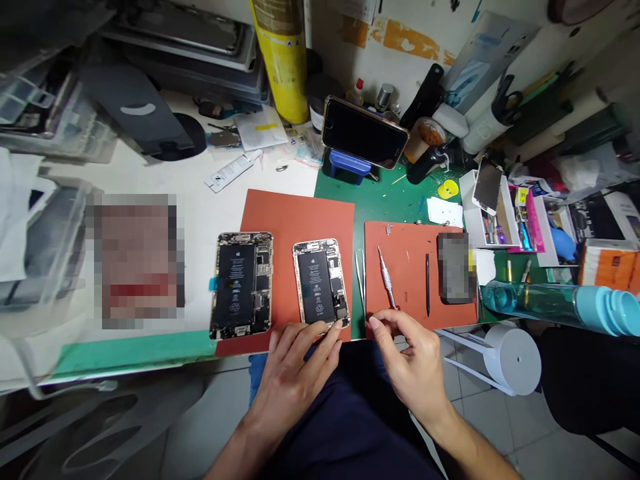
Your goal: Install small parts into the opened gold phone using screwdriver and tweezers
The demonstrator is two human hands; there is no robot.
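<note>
My left hand (299,368) lies with its fingers stretched out across the lower edge of a smaller opened phone (316,283), whose black battery and circuit board are exposed. To its left is a larger opened phone (242,287), with nothing touching it. My right hand (414,360) is curled, thumb and forefinger close together at the front edge of the mat; anything between them is too small to make out. Just beside those fingertips lie the metal tweezers (361,283). A silver screwdriver (387,279) lies above the hand, its lower end partly hidden by the fingers.
On the right red mat (410,247) rest a thin black stick tool (427,283) and a dark phone-sized part (454,268). Behind, a phone (364,133) leans on a blue stand (349,165). A blue bottle (555,305) lies at the right edge; small boxes stand behind it.
</note>
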